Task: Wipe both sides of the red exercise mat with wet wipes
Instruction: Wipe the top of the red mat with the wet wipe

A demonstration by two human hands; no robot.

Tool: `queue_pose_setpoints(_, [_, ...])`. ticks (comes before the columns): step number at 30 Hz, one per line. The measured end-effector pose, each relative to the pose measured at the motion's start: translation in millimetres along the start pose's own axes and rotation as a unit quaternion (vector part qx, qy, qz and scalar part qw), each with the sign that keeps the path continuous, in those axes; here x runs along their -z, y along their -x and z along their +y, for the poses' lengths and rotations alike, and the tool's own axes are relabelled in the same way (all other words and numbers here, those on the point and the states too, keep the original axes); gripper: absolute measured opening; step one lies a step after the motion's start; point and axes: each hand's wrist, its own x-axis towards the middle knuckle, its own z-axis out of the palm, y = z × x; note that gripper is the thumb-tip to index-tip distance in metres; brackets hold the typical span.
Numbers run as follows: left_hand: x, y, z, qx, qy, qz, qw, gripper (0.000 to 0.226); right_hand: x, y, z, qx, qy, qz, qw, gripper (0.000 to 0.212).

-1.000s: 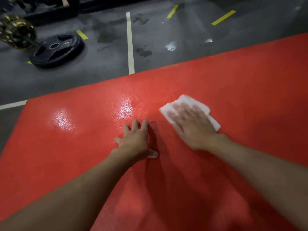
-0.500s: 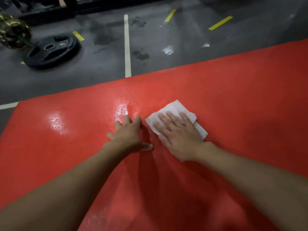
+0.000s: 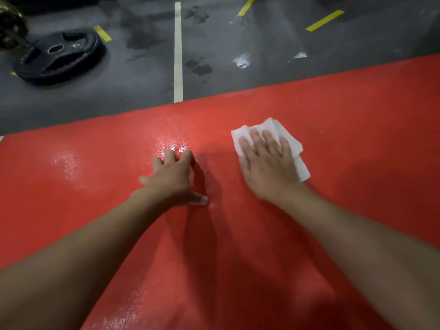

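The red exercise mat [image 3: 345, 129] lies flat on the floor and fills most of the view, with wet shiny patches left of centre. My right hand [image 3: 267, 166] presses flat, fingers straight, on a folded white wet wipe [image 3: 295, 145] near the mat's far edge. My left hand [image 3: 173, 179] rests on the mat to the left of it, propped on spread fingertips and thumb, holding nothing.
Grey floor [image 3: 142, 75] with white and yellow tape lines lies beyond the mat's far edge. A black weight plate [image 3: 59, 58] sits at the far left, with a dark metallic object [image 3: 9, 22] behind it. Small wet spots mark the floor.
My right hand has slid the wipe to the right, away from my left hand, after coming close to it half a second ago. My left hand stays planted.
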Motion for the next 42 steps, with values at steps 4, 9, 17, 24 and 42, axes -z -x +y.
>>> queue_pose_setpoints(4, [-1, -8, 3, 0.003, 0.017, -0.031, 0.999, 0.131, -6, 18, -20, 0.159, -0.002, -0.011, 0.987, 0.061])
queue_pose_setpoints(9, [6, -21, -7, -0.028, 0.013, -0.074, 0.997, 0.14, 3, -23, 7, 0.006, 0.005, 0.005, 1.0, 0.058])
queue_pose_setpoints(17, [29, -31, 5, 0.01, -0.009, -0.069, 0.998, 0.122, 8, -36, 7, 0.057, 0.01, -0.023, 0.998, 0.058])
queue_pose_setpoints(24, [37, -38, 2, 0.007, 0.033, -0.145, 0.989, 0.14, 8, -26, -16, 0.171, 0.015, -0.055, 0.984, 0.06])
queue_pose_setpoints(42, [29, -51, 3, 0.032, -0.004, -0.162, 0.986, 0.146, 6, -121, -8, 0.105, -0.01, 0.008, 0.994, 0.056])
